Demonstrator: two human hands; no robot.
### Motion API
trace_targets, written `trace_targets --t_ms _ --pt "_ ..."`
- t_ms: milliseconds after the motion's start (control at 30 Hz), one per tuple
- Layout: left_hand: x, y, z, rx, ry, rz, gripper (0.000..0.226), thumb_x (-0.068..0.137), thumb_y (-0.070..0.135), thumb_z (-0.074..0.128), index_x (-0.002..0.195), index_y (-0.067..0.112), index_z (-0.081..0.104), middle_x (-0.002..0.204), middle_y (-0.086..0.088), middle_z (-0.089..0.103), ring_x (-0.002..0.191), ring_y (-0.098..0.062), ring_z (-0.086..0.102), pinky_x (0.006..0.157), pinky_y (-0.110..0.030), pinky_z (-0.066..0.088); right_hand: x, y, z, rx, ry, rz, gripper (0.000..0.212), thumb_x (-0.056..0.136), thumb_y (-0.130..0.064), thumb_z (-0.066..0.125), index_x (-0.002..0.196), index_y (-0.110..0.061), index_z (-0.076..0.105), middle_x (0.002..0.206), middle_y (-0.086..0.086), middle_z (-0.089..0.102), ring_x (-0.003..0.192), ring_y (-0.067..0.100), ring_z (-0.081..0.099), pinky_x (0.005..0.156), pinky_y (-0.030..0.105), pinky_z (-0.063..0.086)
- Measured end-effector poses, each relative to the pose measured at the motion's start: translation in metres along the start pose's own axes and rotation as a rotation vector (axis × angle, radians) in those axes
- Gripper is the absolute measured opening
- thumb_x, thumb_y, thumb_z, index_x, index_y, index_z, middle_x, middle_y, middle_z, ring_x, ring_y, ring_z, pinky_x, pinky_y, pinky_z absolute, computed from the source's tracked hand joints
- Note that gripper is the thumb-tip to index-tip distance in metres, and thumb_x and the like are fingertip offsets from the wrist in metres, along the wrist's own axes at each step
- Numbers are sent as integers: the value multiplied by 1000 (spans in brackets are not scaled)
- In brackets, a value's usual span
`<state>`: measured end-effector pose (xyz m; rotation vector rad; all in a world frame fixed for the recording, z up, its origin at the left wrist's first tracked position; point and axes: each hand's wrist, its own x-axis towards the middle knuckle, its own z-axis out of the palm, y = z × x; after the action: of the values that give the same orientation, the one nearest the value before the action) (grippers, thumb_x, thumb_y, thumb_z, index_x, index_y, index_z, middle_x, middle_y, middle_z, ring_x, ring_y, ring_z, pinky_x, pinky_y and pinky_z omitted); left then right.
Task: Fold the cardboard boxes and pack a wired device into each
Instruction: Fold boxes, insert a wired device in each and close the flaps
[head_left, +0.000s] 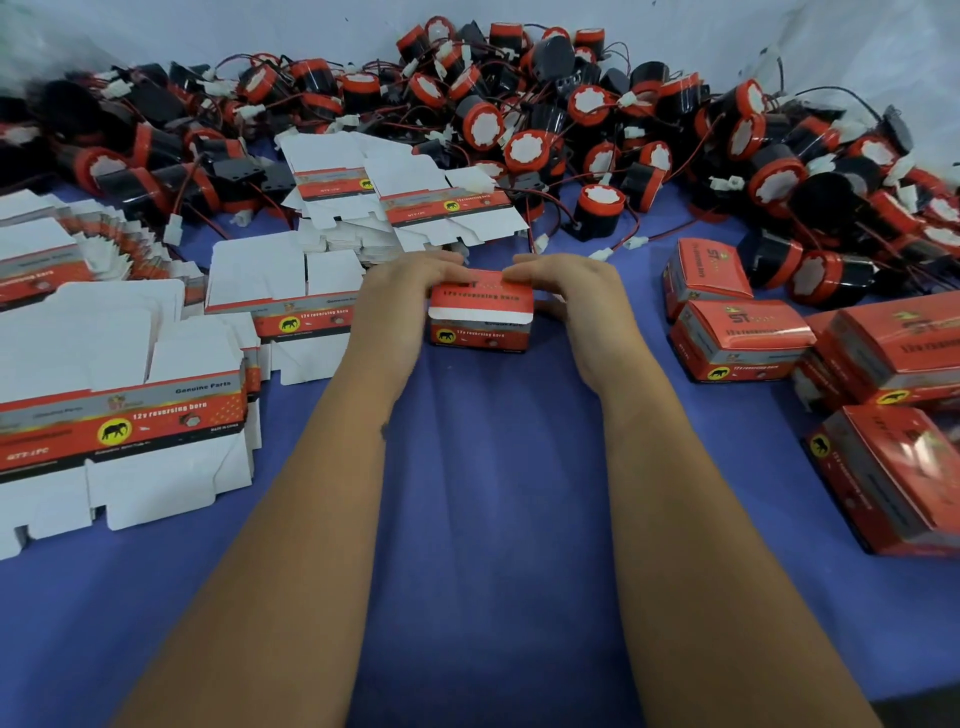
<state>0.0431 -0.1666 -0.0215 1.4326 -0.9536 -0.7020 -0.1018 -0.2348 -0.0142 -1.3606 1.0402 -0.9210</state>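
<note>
A small red cardboard box (480, 317) with an elephant logo sits on the blue cloth at the centre. Its lid flap is folded down, with a white tuck strip showing along the front. My left hand (402, 296) grips the box's left end, and my right hand (576, 296) grips its right end, fingers curled over the top. What is inside the box is hidden. A big heap of black-and-red wired devices (519, 119) lies along the back.
Stacks of flat unfolded boxes (119, 415) cover the left side, with more of these flat boxes (405, 202) behind my hands. Several closed packed boxes (743, 338) lie on the right. A blue cloth (493, 493) covers the table in front of me.
</note>
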Motion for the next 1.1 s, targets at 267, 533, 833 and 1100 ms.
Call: trace_targets --t_ms 267,533,833,1100 --pt "-12 -1 5 127 -17 93 34 96 7 49 106 29 73 141 11 54 132 -4 44 103 -18 43 -7 11 -2 -180 8 -273 11 93 -13 64 96 -18 72 100 -3 68 94 5 62 78 16 52" --pt "-13 -4 3 303 -144 154 51 95 4 47 140 26 56 157 15 32 134 5 28 94 5 26 -8 12 -8 -235 -167 -258 51 78 -8 80 125 -19 65 138 0 52 125 9 48 102 20 44" --pt "-12 -7 2 286 -119 181 35 101 9 49 134 22 53 146 9 45 123 -2 43 88 3 32 -6 16 -3 -205 -62 -338 31 88 -17 72 118 -15 68 124 6 63 109 10 58 84 10 49" --pt "-7 -6 0 67 -107 115 33 100 3 50 125 20 65 150 8 46 136 -7 42 108 -22 41 -8 13 -2 -165 -71 -306 28 90 -19 69 118 -18 68 115 0 66 108 11 61 89 20 53"
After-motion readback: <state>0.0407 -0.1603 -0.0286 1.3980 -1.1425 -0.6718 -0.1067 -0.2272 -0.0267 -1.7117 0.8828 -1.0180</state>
